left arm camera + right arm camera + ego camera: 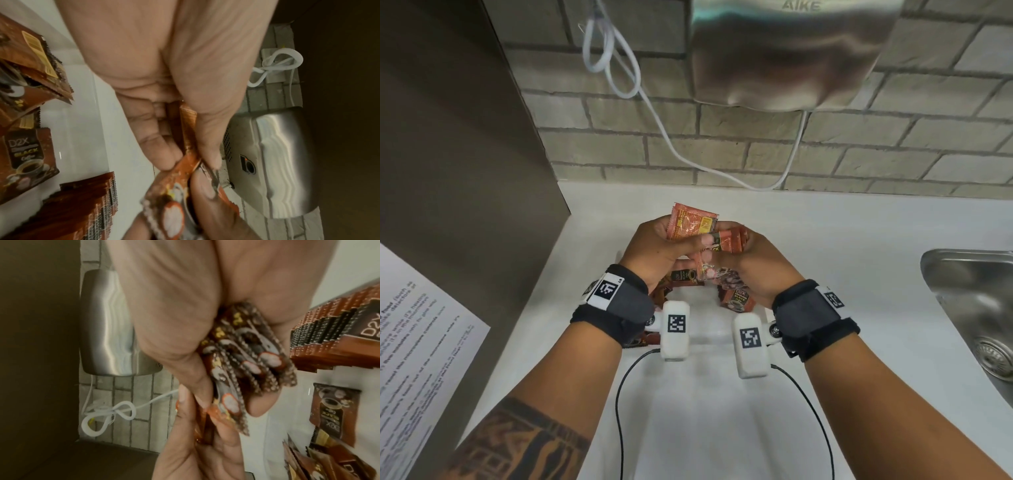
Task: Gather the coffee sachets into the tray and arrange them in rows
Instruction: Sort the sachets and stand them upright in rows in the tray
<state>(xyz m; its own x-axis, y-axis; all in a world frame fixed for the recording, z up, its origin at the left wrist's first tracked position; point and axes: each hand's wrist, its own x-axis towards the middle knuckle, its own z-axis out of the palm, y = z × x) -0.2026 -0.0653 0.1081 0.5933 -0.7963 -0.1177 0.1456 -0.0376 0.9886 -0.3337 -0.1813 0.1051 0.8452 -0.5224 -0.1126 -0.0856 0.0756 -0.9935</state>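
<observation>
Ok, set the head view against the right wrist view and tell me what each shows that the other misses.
Only the head view shows the sink, the printed sheet and both wrist straps, with the left hand holding an orange-backed sachet upright.

Only the right wrist view shows the fanned sachets gripped in the right hand, and the neat overlapping row of sachets beyond it.

Both show the steel hand dryer, the knotted white cord, the brick wall and both hands meeting.
</observation>
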